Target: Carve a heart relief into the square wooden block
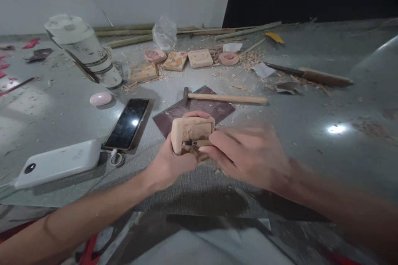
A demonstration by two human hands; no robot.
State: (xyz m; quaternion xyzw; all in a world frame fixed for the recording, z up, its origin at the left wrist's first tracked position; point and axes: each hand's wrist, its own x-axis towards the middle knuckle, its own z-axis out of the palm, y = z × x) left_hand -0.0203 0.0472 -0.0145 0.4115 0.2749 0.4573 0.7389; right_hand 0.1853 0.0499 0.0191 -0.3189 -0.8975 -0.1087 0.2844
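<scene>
My left hand [175, 159] is wrapped round a pale wooden block [178, 132] with rounded corners and a recess cut into its face. In my right hand [245, 153], slightly blurred, a small carving chisel [203, 143] is gripped by its light handle. The chisel's dark metal end points left and lies against the recess in the block; its very tip is hard to make out. Just beyond the block, a hammer [226, 98] with a wooden handle rests across dark reddish sandpaper [168, 118].
Several small carved pieces [200, 58] lie at the back among wood shavings and bamboo strips [130, 40]. To the left are a white tumbler [90, 56], a pink egg-shaped object [100, 99], a phone [127, 124] and a white power bank [62, 163]. A knife [311, 75] lies at the right.
</scene>
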